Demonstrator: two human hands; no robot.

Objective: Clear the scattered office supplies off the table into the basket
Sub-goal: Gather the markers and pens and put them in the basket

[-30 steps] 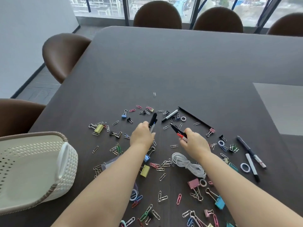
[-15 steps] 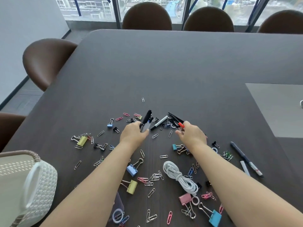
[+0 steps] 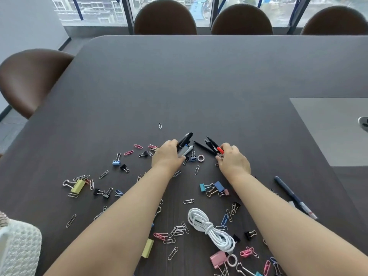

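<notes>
Currently, from a head-worn camera looking down, a person is gathering pens at the far edge of a scatter of office supplies on a dark table (image 3: 199, 86). The left hand (image 3: 168, 156) is curled around a bundle of black and grey markers (image 3: 185, 139), whose tips fan out past the fingers. The right hand (image 3: 233, 160) is closed on several thin black pens (image 3: 211, 146), one with a red end. Both bare forearms reach forward, backs of the hands up, the hands near each other and low over the tabletop. The step in hand appears to be collecting pens, with no drop-off made yet. The white woven basket (image 3: 23, 246) sits at the lower left corner, well apart from both hands, so the next move likely calls for carrying both bundles back and left to it. Paper clips (image 3: 160, 125), coloured binder clips (image 3: 116, 160), a coiled white cable (image 3: 211, 230) and a dark blue pen (image 3: 288, 193) lie on the table.
</notes>
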